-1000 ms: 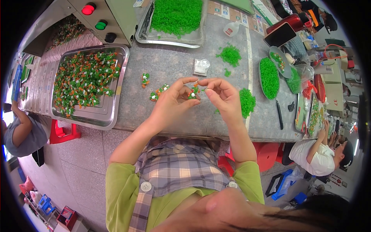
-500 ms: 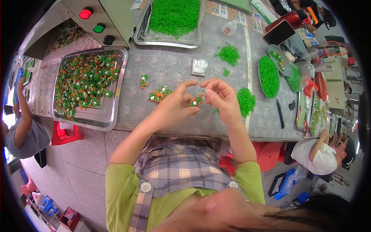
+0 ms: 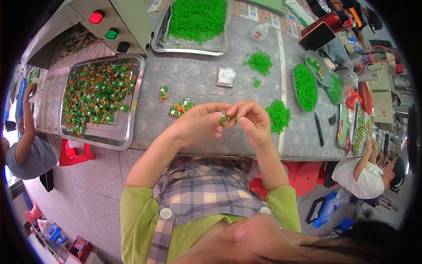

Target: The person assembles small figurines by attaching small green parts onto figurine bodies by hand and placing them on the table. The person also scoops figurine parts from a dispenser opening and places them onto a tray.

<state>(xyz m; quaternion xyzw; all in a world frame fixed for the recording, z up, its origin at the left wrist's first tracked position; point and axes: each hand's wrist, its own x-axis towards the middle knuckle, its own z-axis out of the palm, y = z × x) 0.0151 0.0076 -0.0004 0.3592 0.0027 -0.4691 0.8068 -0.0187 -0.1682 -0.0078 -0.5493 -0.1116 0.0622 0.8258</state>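
Observation:
My left hand [image 3: 193, 125] is closed, pinching a small green, orange and white plastic figure [image 3: 224, 119] between thumb and fingertips. Close against it, my right hand [image 3: 255, 123] pinches a tiny green piece [image 3: 235, 119] at its fingertips. The two hands meet over the near edge of the grey table, and the fingers partly cover both items. Beyond my left hand lie a small cluster of like figures [image 3: 181, 107] and a few more figures [image 3: 163, 93]. Loose green pieces [image 3: 278, 116] form a heap just right of my right hand.
At left, a metal tray [image 3: 137, 99] holds many figures beside a machine [image 3: 132, 26] with lit buttons. Farther back are a tray of green pieces [image 3: 198, 20], a small white block [image 3: 226, 77] and a bottle [image 3: 260, 32]. A green-filled dish [image 3: 305, 88] and black pen [image 3: 318, 130] lie right.
My hands have come together, bringing the figure and my right fingertips into contact or nearly so. The left fingers have closed in around the figure.

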